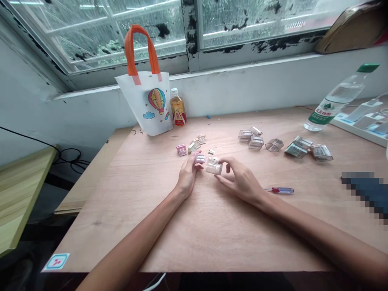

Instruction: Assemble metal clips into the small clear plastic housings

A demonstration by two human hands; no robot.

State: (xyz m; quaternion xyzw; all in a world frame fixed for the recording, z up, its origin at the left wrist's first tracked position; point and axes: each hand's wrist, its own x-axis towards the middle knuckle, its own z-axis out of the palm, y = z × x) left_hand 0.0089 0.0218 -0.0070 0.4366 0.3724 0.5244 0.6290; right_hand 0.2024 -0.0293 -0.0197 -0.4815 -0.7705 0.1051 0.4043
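My left hand (187, 173) is closed on a pink pencil sharpener head (200, 158) with a metal blade showing. Facing it across a small gap is a clear plastic sharpener case (214, 166), pinched between the thumb and fingers of my right hand (239, 178). Just behind the two pieces lies a small metal sharpener part (211, 152). Beyond my left hand are another pink sharpener head (181, 150) and several cream-coloured ones (196, 144). A screwdriver (282, 190) rests on the table beside my right wrist, its tip hidden behind the arm.
Several transparent sharpeners (256, 142) stand at the back right, with more (298, 147) farther right. A water bottle (336, 99), a power strip (363, 127) and a pixelated dark object (366, 192) are along the right. A white bag (145, 105) and a drink bottle (178, 108) stand near the wall.
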